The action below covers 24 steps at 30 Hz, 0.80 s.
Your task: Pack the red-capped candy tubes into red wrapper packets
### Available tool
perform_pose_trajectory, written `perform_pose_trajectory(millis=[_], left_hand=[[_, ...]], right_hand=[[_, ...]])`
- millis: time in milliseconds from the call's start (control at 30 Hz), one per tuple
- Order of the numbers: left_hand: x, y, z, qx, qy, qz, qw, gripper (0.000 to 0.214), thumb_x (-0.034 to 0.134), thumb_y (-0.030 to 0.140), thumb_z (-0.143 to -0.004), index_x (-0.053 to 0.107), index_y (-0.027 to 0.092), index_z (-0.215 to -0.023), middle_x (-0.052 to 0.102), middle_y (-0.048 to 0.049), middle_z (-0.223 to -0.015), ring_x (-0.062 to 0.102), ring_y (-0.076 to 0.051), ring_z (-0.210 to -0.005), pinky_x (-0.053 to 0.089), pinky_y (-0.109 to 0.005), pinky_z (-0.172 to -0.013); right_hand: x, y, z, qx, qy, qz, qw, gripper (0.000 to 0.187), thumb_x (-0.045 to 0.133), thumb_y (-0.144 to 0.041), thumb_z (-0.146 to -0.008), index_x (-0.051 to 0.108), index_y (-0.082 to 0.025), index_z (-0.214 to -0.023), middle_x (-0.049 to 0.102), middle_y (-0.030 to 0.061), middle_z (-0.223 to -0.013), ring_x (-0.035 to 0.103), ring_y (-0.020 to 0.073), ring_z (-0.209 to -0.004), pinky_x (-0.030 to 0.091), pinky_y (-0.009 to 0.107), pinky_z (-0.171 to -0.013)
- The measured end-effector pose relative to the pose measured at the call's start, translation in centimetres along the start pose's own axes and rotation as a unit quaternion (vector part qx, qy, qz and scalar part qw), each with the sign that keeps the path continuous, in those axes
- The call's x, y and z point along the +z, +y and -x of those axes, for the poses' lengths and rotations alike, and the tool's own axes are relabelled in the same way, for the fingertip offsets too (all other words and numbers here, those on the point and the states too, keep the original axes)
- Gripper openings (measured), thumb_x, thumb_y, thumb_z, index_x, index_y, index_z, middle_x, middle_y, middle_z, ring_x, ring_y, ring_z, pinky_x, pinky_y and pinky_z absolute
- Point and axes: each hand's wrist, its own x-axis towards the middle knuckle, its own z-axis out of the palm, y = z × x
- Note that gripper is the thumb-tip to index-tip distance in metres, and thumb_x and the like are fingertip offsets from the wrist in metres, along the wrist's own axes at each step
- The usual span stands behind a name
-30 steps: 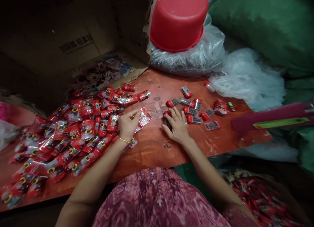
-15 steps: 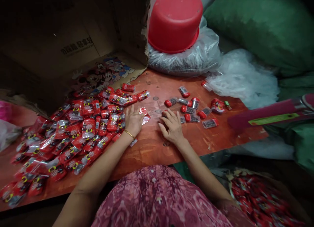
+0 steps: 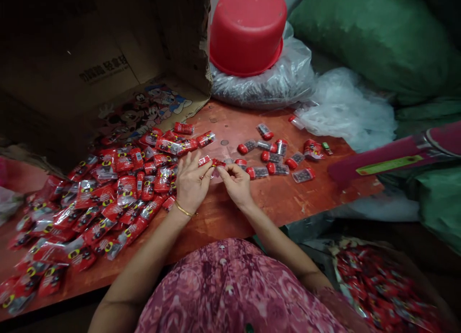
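Both my hands meet over the table around a small red printed plastic packet [image 3: 218,163]. My left hand [image 3: 192,185] has its thumb and forefinger pinched on the packet's left part, with its other fingers stretched out. On the right edge of the same packet, the fingertips of my right hand [image 3: 236,183] are pinched together. Beside my right hand lie several small clear tubes with red caps [image 3: 278,168], filled with dark pellets. Close to my left hand spreads a heap of filled red packets [image 3: 127,189].
An open cardboard box [image 3: 144,68] stands at the back left. A red basin [image 3: 248,30] sits upside down on a clear plastic bag [image 3: 266,90]. A purple pole [image 3: 389,153] crosses the right side. More red packets [image 3: 382,285] fill a sack at lower right.
My right hand has moved left from the tubes and now pinches the packet. My left hand has closed on the packet's other side. The view has shifted slightly.
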Motion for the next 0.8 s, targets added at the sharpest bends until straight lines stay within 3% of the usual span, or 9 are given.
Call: perform_pose_trajectory(millis=[67, 133, 233, 300, 367, 433, 567, 633, 800], left_hand=[[0.1, 0.0, 0.3, -0.045, 0.012, 0.037, 0.998, 0.032, 0.058, 0.039, -0.077, 0.066, 0.024, -0.104, 0.058, -0.0079, -0.124, 0.043, -0.028, -0.124, 0.029, -0.045, -0.104], [0.3, -0.1, 0.6, -0.117, -0.011, 0.104, 0.988, 0.032, 0.060, 0.043, -0.075, 0.068, 0.019, -0.095, 0.067, -0.0088, -0.104, 0.056, -0.027, -0.107, 0.040, -0.037, -0.093], [0.9, -0.1, 1.1, -0.212, -0.072, 0.266, 0.937, 0.034, 0.060, 0.048, -0.073, 0.069, 0.016, -0.068, 0.067, -0.0040, -0.068, 0.061, -0.019, -0.070, 0.047, -0.027, -0.069], [1.3, 0.0, 1.4, -0.243, -0.055, 0.355, 0.901, 0.032, 0.063, 0.047, -0.070, 0.068, 0.015, -0.064, 0.065, -0.0020, -0.063, 0.058, -0.015, -0.061, 0.046, -0.024, -0.063], [1.5, 0.0, 1.5, -0.255, -0.019, 0.379, 0.889, 0.027, 0.069, 0.042, -0.066, 0.069, 0.015, -0.067, 0.066, -0.0016, -0.064, 0.057, -0.014, -0.060, 0.045, -0.024, -0.062], [1.7, 0.1, 1.7, -0.257, -0.013, 0.361, 0.896, 0.023, 0.071, 0.037, -0.063, 0.070, 0.014, -0.066, 0.066, -0.0017, -0.063, 0.057, -0.013, -0.059, 0.044, -0.023, -0.060], [2.0, 0.5, 2.2, -0.280, -0.014, 0.363, 0.888, 0.022, 0.074, 0.035, -0.060, 0.069, 0.014, -0.062, 0.063, 0.0002, -0.057, 0.054, -0.012, -0.055, 0.041, -0.022, -0.055], [2.3, 0.9, 2.4, -0.322, -0.004, 0.415, 0.851, 0.027, 0.076, 0.039, -0.057, 0.066, 0.014, -0.059, 0.061, 0.0013, -0.055, 0.052, -0.011, -0.054, 0.040, -0.022, -0.055], [2.4, 1.6, 2.4, -0.406, -0.028, 0.573, 0.711, 0.038, 0.082, 0.041, -0.044, 0.064, 0.014, -0.064, 0.065, 0.0001, -0.066, 0.059, -0.011, -0.064, 0.046, -0.024, -0.067]], right_hand=[[-0.2, -0.4, 0.4, 0.002, 0.011, -0.016, 1.000, 0.024, 0.056, -0.038, -0.077, 0.050, -0.019, -0.062, 0.049, -0.0034, -0.059, 0.046, 0.0096, -0.058, 0.042, 0.023, -0.060], [-0.3, -0.6, 0.8, 0.011, 0.023, -0.042, 0.999, 0.024, 0.055, -0.038, -0.077, 0.050, -0.019, -0.063, 0.051, -0.0032, -0.060, 0.047, 0.0096, -0.057, 0.042, 0.023, -0.059], [0.0, -0.6, 1.6, 0.025, 0.018, -0.061, 0.998, 0.024, 0.056, -0.038, -0.076, 0.050, -0.019, -0.063, 0.051, -0.0034, -0.059, 0.047, 0.0096, -0.056, 0.042, 0.022, -0.058], [0.3, -0.5, 2.0, 0.037, 0.005, -0.072, 0.997, 0.022, 0.057, -0.039, -0.074, 0.052, -0.019, -0.065, 0.052, -0.0034, -0.060, 0.047, 0.0096, -0.056, 0.042, 0.022, -0.057], [0.5, -0.4, 2.1, 0.049, -0.011, -0.087, 0.995, 0.021, 0.057, -0.040, -0.073, 0.055, -0.019, -0.070, 0.055, -0.0025, -0.064, 0.048, 0.0101, -0.058, 0.043, 0.023, -0.059], [0.4, -0.3, 2.2, 0.056, -0.027, -0.083, 0.995, 0.024, 0.055, -0.042, -0.074, 0.057, -0.019, -0.072, 0.056, -0.0020, -0.064, 0.049, 0.0106, -0.058, 0.043, 0.023, -0.058], [-0.1, -0.1, 2.2, 0.042, -0.021, -0.018, 0.999, 0.036, 0.049, -0.046, -0.079, 0.048, -0.019, -0.055, 0.042, -0.0039, -0.051, 0.039, 0.0090, -0.050, 0.035, 0.022, -0.049], [-0.1, 0.2, 2.2, 0.026, -0.005, 0.004, 1.000, 0.038, 0.047, -0.045, -0.081, 0.044, -0.019, -0.053, 0.039, -0.0041, -0.050, 0.036, 0.0086, -0.050, 0.032, 0.022, -0.048], [-0.1, 0.9, 2.0, 0.003, -0.027, 0.043, 0.999, 0.033, 0.044, -0.043, -0.085, 0.057, -0.019, -0.067, 0.051, -0.0015, -0.058, 0.045, 0.0117, -0.056, 0.039, 0.024, -0.055]])
